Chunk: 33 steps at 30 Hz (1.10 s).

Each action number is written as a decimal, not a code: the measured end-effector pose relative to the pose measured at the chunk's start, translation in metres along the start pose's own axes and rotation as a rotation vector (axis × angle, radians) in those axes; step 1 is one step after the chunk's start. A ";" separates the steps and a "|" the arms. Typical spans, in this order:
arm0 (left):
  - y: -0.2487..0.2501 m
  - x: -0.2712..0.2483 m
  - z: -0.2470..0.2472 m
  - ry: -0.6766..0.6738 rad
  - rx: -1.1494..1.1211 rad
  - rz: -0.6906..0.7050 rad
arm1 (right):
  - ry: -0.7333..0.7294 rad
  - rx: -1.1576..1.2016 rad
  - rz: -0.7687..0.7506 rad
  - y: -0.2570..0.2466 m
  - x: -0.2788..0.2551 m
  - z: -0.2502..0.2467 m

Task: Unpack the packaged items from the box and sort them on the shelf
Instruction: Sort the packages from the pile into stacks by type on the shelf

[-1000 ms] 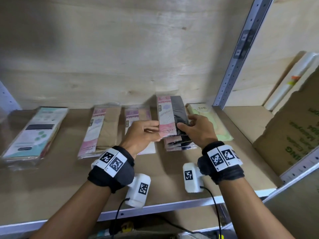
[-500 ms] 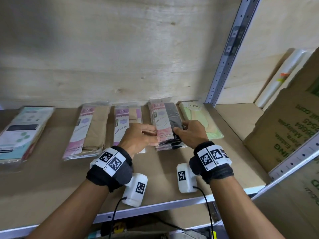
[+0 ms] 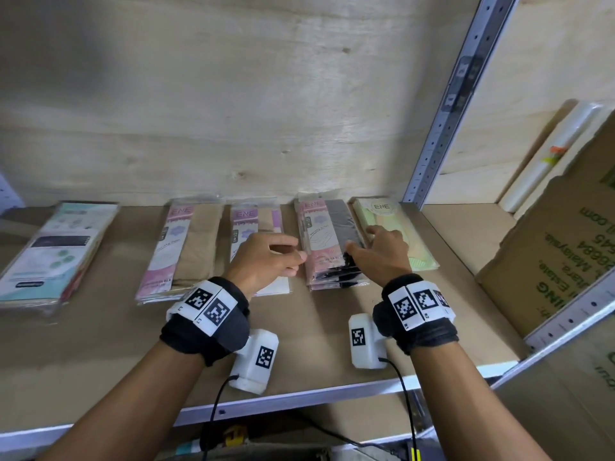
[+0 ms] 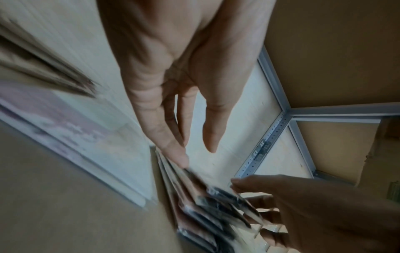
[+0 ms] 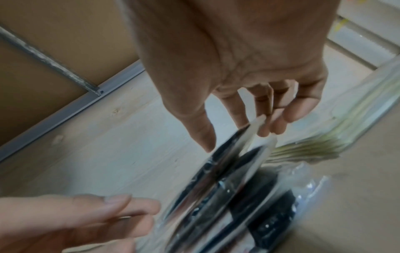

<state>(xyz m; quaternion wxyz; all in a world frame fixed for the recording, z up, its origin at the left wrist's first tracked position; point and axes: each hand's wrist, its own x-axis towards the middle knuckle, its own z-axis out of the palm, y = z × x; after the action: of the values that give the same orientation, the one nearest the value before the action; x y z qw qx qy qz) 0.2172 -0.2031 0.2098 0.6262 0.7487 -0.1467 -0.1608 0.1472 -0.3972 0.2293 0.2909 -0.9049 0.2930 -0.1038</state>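
My left hand [image 3: 266, 261]: my fingers are straight and loose. One fingertip [image 4: 180, 159] touches the left edge of the black pile [image 3: 329, 247]. I hold nothing.
My right hand [image 3: 379, 254]: my fingers are spread and loose at the right edge of the same pile. I do not grip it. I cannot tell if they press the top pack or just float by it.
Where the packs are: the black pile lies flat on the shelf [image 3: 100, 344], between my two hands. The green pile [image 3: 399, 234] sits just beside it on the right. Two tan piles [image 3: 186, 247] lie to the left, and a pale blue pile [image 3: 56, 251] lies far left.
What is done: five piles lie in a row, each with its own kind. I think the sorting is well under way.
What is left: I think I only need to tidy this pile, then go back for more. A cardboard box [image 3: 565, 254] leans at the right, but I cannot see inside it, so I cannot tell how many packs are left.
How things feel: the packs are thin, flat and long, in shiny clear plastic that looks slippery. The pile's front ends fan out a bit. The shelf board is smooth brown with a grey metal edge. The back wall [image 3: 233, 111] is pale wood.
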 end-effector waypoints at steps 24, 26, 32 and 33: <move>0.003 -0.097 -0.243 0.567 0.131 -0.008 | -0.589 0.508 -0.403 -0.183 -0.093 0.136; 0.004 -0.103 -0.258 0.601 0.132 -0.026 | -0.629 0.521 -0.351 -0.211 -0.099 0.152; 0.002 -0.119 -0.278 0.681 0.205 -0.046 | -0.590 0.251 -0.391 -0.276 -0.100 0.207; 0.003 -0.120 -0.280 0.689 0.208 -0.047 | -0.584 0.220 -0.396 -0.284 -0.100 0.215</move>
<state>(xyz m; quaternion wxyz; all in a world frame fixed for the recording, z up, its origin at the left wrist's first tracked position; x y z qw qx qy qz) 0.2277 0.0960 0.2652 0.5553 0.8219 0.0745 0.1026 0.2769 -0.0511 0.2206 0.4321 -0.8988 0.0039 0.0736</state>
